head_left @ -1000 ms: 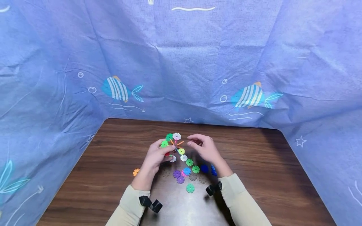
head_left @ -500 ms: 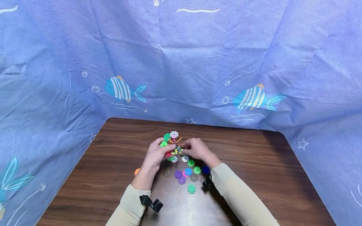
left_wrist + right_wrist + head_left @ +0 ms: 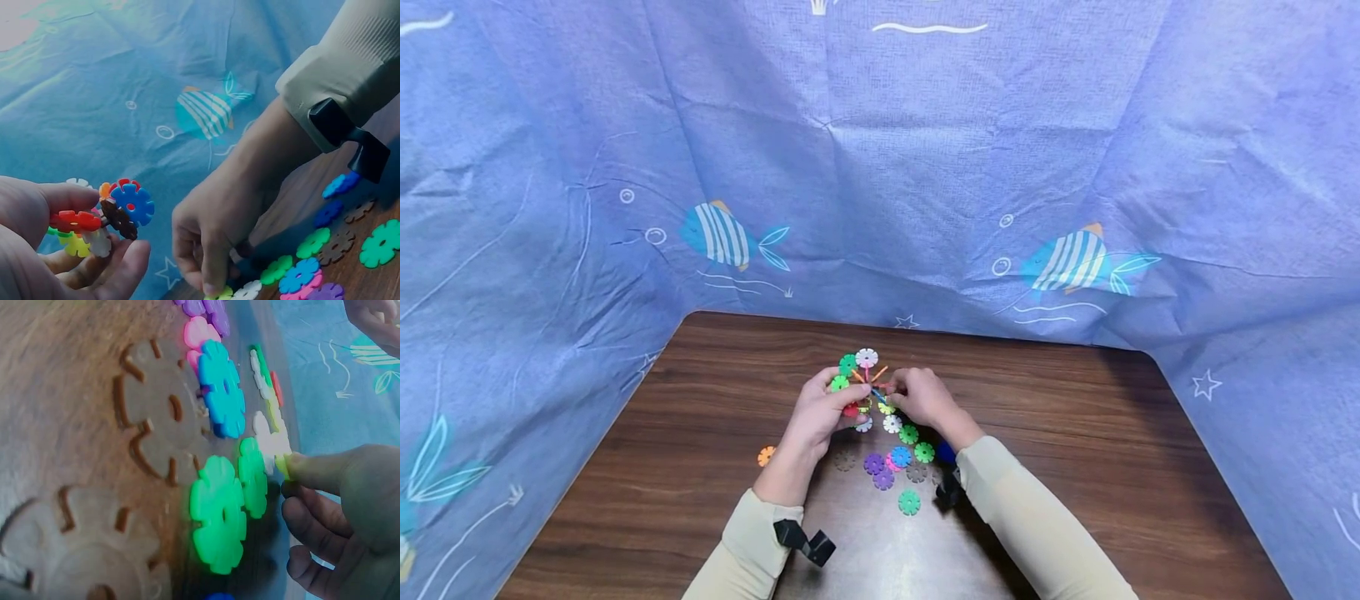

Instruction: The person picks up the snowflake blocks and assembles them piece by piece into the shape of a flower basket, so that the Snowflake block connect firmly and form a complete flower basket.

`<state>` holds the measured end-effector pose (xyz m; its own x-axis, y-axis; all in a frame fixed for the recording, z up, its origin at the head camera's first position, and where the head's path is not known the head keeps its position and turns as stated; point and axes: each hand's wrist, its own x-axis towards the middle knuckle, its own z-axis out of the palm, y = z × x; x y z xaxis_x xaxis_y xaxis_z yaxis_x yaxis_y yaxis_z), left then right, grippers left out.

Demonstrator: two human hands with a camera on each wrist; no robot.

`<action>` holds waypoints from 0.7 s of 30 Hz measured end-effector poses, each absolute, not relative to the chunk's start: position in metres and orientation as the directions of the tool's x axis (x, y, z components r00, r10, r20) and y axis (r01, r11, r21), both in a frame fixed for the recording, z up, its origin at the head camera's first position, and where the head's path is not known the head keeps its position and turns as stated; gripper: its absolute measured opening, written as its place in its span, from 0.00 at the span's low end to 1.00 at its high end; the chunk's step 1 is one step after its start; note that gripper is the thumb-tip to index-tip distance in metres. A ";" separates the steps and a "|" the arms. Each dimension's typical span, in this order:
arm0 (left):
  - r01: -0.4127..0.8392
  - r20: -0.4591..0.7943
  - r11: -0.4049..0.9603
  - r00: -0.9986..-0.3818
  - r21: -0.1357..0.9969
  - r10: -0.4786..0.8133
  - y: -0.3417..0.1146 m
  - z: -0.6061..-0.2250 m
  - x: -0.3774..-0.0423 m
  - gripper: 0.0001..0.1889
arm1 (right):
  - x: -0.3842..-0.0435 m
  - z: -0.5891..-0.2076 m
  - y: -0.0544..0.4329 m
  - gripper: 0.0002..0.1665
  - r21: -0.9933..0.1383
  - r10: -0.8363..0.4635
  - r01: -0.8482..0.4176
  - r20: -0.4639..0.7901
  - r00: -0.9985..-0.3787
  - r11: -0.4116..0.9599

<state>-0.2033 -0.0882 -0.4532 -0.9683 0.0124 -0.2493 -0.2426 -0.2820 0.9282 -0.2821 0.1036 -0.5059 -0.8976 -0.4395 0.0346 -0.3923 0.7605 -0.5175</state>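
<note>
In the head view my left hand (image 3: 811, 408) holds up a cluster of joined notched plastic discs, with a white disc (image 3: 867, 358) at its top. The left wrist view shows thumb and fingers around this cluster, where a blue disc (image 3: 139, 206), a red disc (image 3: 75, 220) and a dark brown disc (image 3: 119, 217) stick out. My right hand (image 3: 925, 396) reaches down to the tabletop just right of it. There its thumb and index finger pinch a yellow disc (image 3: 282, 466), beside a white disc (image 3: 264, 442) on the table.
Loose discs lie on the dark wooden table (image 3: 1075, 467) nearer the body: green (image 3: 909, 502), purple (image 3: 874, 464), light blue (image 3: 900, 456) and several others. An orange disc (image 3: 766, 456) sits to the left. A blue fish-print cloth (image 3: 910, 167) hangs behind and around the table.
My right hand has come left and down from beside the cluster to the yellow disc, its fingers closing on it. The left hand stays nearly in place with the cluster.
</note>
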 end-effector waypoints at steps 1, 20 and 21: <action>-0.242 -0.249 -0.283 -0.968 0.928 0.010 -0.088 -0.453 -0.204 0.23 | -0.282 -0.506 0.105 0.04 -0.535 -0.439 -0.397 0.053 -0.897 0.746; -0.262 -0.258 -0.276 -0.965 0.925 0.049 -0.075 -0.463 -0.204 0.21 | -0.231 -0.454 0.137 0.08 -0.938 -0.101 -0.297 0.283 -0.954 0.180; -0.263 -0.258 -0.273 -0.965 0.926 0.054 -0.074 -0.464 -0.204 0.22 | -0.230 -0.454 0.138 0.08 -0.935 -0.104 -0.304 0.289 -0.952 0.183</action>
<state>-0.2040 -0.0739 -0.4636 -0.9647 0.0538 -0.2578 -0.2625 -0.2730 0.9255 -0.2301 0.1379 -0.4538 -0.9518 -0.1039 0.2887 -0.3036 0.1827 -0.9351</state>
